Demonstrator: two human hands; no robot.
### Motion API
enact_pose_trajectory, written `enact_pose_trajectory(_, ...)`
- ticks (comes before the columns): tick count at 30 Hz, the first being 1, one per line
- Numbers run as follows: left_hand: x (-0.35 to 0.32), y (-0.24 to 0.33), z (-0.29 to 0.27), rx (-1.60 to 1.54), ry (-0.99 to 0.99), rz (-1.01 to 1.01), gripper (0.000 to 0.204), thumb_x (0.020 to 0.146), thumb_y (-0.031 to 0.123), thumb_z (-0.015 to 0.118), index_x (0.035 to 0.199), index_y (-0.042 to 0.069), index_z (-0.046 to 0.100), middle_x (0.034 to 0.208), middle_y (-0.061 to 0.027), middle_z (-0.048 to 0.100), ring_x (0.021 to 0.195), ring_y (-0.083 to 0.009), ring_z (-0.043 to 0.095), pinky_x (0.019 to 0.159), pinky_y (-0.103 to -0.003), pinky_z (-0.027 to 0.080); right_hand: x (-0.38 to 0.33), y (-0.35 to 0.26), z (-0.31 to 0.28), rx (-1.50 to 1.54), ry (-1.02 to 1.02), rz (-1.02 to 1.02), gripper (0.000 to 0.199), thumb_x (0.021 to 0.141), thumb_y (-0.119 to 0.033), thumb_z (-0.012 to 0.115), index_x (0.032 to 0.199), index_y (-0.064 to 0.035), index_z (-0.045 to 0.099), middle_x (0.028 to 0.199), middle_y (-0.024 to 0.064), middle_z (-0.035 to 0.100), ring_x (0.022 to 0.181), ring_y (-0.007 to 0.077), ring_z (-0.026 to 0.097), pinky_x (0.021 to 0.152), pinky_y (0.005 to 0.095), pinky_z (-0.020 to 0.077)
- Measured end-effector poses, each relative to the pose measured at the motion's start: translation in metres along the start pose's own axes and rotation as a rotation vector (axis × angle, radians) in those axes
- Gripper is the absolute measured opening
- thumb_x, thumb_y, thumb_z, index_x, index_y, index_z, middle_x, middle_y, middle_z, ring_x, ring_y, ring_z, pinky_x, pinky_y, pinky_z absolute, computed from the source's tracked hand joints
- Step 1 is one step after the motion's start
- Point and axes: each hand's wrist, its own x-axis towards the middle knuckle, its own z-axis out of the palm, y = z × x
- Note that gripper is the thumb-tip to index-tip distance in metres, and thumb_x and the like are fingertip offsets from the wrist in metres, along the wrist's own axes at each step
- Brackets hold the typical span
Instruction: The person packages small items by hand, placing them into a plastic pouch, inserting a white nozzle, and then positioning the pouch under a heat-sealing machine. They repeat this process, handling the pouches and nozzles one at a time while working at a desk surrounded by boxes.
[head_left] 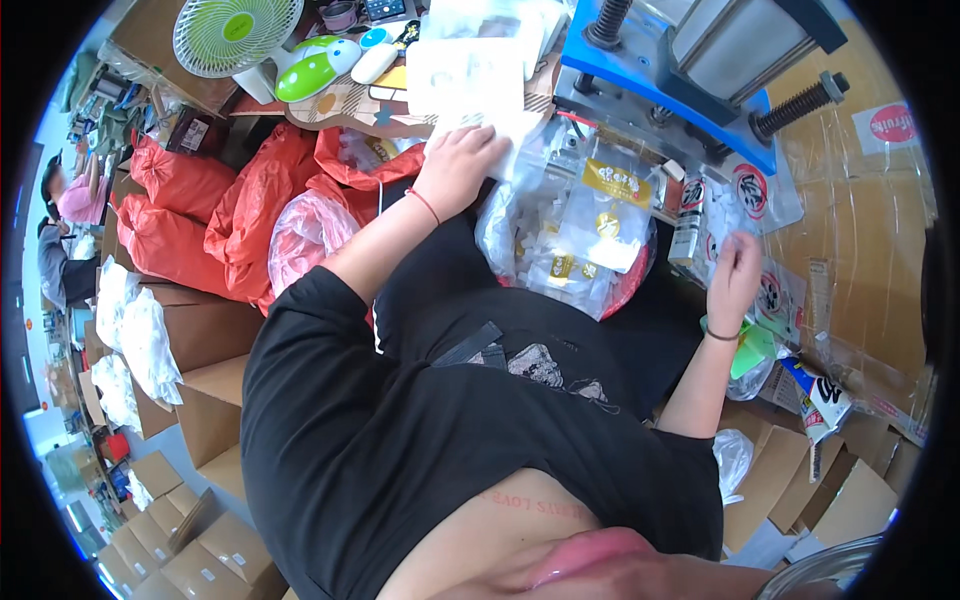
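Left hand (462,160), red cord at the wrist, lies palm-down on a stack of white folded sheets (470,75) at the desk edge; fingers curl over a sheet corner, gripping it loosely. Right hand (735,270), dark band at the wrist, is raised over the clear plastic-covered desk (850,260), fingers pinched together near a small white packet (690,230); whether they hold anything, cannot tell. Between the hands: an open clear plastic bag of small white and yellow sachets (575,240), resting against the person's black shirt. Blue-framed metal press with threaded rods (690,70) stands just beyond. Red plastic sacks (250,210) crowd the left side, brown cardboard cartons (200,400) below them. Green-and-white desk fan (235,35) at upper left
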Motion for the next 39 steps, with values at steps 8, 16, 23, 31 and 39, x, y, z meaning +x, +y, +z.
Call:
enact_pose_trajectory(8,0.016,0.076,-0.013,-0.968,-0.290,-0.333,0.022,0.093,0.021,0.067,0.095,0.000,0.070,0.077,-0.0047,0.068,0.069,-0.0090,0.060,0.065,-0.026,0.049,0.016,-0.069,0.040,0.456,-0.410,-0.235,0.013,0.097,-0.010,0.058,0.104,0.0000,0.062,0.093,0.0038,0.063,0.081,0.0123,0.057,0.074,0.0289,0.0464)
enact_pose_trajectory(16,0.006,0.135,0.019,-1.467,-0.607,-0.387,0.025,0.095,0.023,0.066,0.102,-0.001,0.070,0.084,-0.0018,0.070,0.075,-0.0043,0.059,0.069,-0.022,0.048,0.040,-0.050,0.042,0.510,-0.477,-0.206,0.019,0.100,-0.016,0.057,0.106,0.0005,0.063,0.096,-0.0011,0.062,0.085,0.0065,0.054,0.076,0.0242,0.0443)
enact_pose_trajectory(23,0.007,0.153,0.036,-1.721,-0.758,-0.445,0.026,0.095,0.022,0.066,0.108,-0.001,0.068,0.093,-0.0035,0.072,0.082,-0.0063,0.063,0.075,-0.023,0.050,0.042,-0.030,0.033,0.379,-0.639,-0.172,0.025,0.103,-0.022,0.050,0.109,-0.0017,0.062,0.100,0.0042,0.063,0.093,0.0131,0.056,0.084,0.0266,0.0439)
enact_pose_trajectory(31,0.018,0.156,0.037,-1.863,-0.829,-0.540,0.024,0.091,0.014,0.069,0.111,0.001,0.068,0.098,-0.0047,0.072,0.084,-0.0088,0.066,0.077,-0.023,0.053,0.044,0.031,0.001,-0.118,-0.445,-0.319,0.034,0.100,-0.032,0.052,0.114,-0.0022,0.060,0.113,0.0159,0.061,0.104,0.0316,0.058,0.090,0.0373,0.0442)
enact_pose_trajectory(39,0.061,0.108,0.046,-1.762,-0.583,-0.703,0.032,0.089,0.017,0.072,0.113,-0.003,0.063,0.103,-0.0087,0.070,0.085,-0.0130,0.066,0.079,-0.028,0.053,0.029,0.045,0.001,-0.100,-0.679,-0.200,0.029,0.096,-0.026,0.056,0.112,-0.0011,0.060,0.100,0.0157,0.057,0.097,0.0292,0.058,0.088,0.0350,0.0438)
